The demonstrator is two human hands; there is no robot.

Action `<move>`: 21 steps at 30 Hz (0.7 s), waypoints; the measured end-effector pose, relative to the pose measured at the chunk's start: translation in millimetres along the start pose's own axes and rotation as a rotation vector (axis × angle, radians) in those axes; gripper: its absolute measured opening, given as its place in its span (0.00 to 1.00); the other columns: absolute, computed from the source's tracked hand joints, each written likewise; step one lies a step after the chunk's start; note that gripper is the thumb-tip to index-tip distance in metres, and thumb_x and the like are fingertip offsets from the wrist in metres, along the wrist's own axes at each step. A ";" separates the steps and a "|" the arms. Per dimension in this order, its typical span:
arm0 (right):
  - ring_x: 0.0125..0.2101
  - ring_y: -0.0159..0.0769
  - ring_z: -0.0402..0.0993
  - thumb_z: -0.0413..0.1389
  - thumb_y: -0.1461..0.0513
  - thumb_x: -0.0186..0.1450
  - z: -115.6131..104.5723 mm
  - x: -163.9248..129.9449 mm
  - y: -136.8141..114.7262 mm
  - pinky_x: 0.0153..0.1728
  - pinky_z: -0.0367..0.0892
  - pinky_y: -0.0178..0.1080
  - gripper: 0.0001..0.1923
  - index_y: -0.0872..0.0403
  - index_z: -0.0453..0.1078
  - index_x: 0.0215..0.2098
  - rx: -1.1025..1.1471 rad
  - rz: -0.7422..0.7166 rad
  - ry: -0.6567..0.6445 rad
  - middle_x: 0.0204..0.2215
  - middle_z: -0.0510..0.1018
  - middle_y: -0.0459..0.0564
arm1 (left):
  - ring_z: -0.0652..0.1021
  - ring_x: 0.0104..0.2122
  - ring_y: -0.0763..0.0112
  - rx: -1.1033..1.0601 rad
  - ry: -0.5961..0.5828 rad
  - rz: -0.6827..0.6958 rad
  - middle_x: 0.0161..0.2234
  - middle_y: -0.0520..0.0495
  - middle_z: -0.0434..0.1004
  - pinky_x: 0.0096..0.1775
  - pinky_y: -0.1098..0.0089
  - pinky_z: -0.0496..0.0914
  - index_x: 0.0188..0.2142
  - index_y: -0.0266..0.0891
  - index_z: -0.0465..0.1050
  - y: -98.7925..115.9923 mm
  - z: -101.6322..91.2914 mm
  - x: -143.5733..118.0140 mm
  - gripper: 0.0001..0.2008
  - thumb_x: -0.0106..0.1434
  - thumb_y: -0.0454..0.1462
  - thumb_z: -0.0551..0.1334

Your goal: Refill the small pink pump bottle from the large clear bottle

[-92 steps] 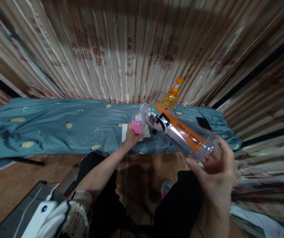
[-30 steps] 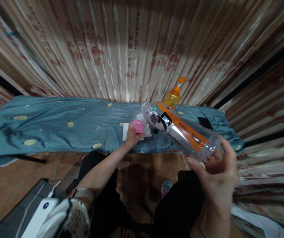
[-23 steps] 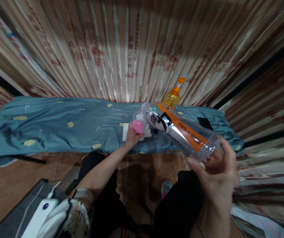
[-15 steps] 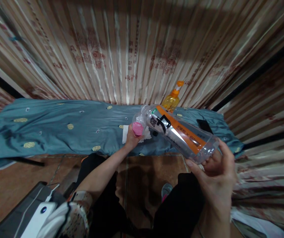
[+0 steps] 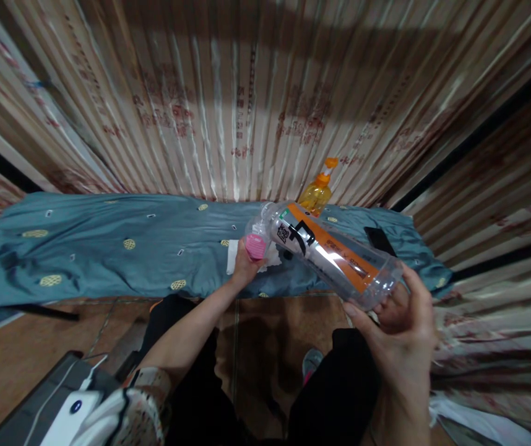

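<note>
My right hand (image 5: 400, 310) grips the base end of a large clear plastic bottle (image 5: 335, 254) with an orange and grey label. The bottle is tilted, its neck lower left of nothing but pointing left, toward a small clear container (image 5: 262, 226) with a pink patch. My left hand (image 5: 247, 265) is closed around that container's lower part. The bottle's neck overlaps the container's top; whether they touch I cannot tell. Behind the bottle stands a yellow pump bottle (image 5: 315, 195) with an orange top. White paper (image 5: 232, 257) lies beneath my left hand.
A teal patterned cloth (image 5: 84, 248) covers the long table. On its right side lies a dark flat object (image 5: 379, 240). Patterned curtains (image 5: 210, 124) hang behind and at both sides. At lower left, a white device (image 5: 73, 412) with a cable rests on a dark surface.
The view has shifted slightly, so the table sits a little lower in the picture. Both hands keep their holds, and the bottle stays tilted against the small container in nearly the same pose.
</note>
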State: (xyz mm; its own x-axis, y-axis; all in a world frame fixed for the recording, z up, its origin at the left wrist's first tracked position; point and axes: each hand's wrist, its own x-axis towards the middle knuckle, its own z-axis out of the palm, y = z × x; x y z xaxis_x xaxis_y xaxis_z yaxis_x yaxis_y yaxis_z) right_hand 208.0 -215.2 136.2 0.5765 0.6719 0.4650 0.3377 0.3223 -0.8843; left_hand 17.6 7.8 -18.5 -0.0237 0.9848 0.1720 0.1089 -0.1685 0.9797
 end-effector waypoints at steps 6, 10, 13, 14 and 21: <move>0.51 0.52 0.84 0.81 0.56 0.49 1.6 -0.5 -0.8 0.49 0.81 0.53 0.54 0.49 0.65 0.70 -0.005 -0.007 0.001 0.59 0.80 0.64 | 0.79 0.48 0.56 -0.007 0.013 0.025 0.46 0.49 0.76 0.57 0.53 0.74 0.49 0.45 0.66 -0.2 0.3 -0.3 0.38 0.40 0.30 0.78; 0.51 0.53 0.84 0.80 0.55 0.50 1.6 -0.5 -1.0 0.51 0.81 0.55 0.54 0.49 0.65 0.70 -0.024 0.001 -0.001 0.59 0.80 0.64 | 0.79 0.48 0.56 -0.013 0.021 0.022 0.44 0.50 0.75 0.57 0.53 0.74 0.47 0.45 0.65 2.4 0.7 -0.1 0.37 0.39 0.30 0.78; 0.51 0.52 0.84 0.79 0.55 0.52 1.5 -0.6 -1.2 0.51 0.81 0.54 0.53 0.49 0.64 0.70 -0.030 0.002 -0.009 0.60 0.79 0.64 | 0.79 0.48 0.55 -0.012 0.032 0.013 0.43 0.50 0.74 0.58 0.52 0.74 0.47 0.45 0.64 3.9 0.8 -0.2 0.38 0.39 0.30 0.78; 0.51 0.51 0.84 0.79 0.56 0.52 1.7 -0.6 -1.3 0.50 0.81 0.53 0.53 0.49 0.64 0.70 -0.031 0.001 -0.009 0.60 0.79 0.64 | 0.79 0.48 0.55 -0.012 0.031 0.007 0.43 0.50 0.74 0.58 0.52 0.73 0.47 0.46 0.64 4.3 0.7 -0.4 0.38 0.39 0.30 0.78; 0.51 0.51 0.84 0.80 0.55 0.51 3.7 -1.0 -1.2 0.50 0.81 0.54 0.53 0.49 0.64 0.70 -0.032 0.002 0.000 0.60 0.79 0.64 | 0.79 0.48 0.55 -0.012 0.016 0.001 0.43 0.51 0.74 0.58 0.51 0.73 0.48 0.45 0.65 8.0 -0.7 -1.8 0.38 0.40 0.30 0.78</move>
State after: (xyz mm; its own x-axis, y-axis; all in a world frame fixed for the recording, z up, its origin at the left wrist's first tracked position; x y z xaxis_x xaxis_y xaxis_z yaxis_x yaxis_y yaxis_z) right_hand 204.2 -213.8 136.6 0.5770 0.6728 0.4630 0.3602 0.2991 -0.8836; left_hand 17.8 4.7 -10.9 -0.0393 0.9838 0.1747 0.0973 -0.1702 0.9806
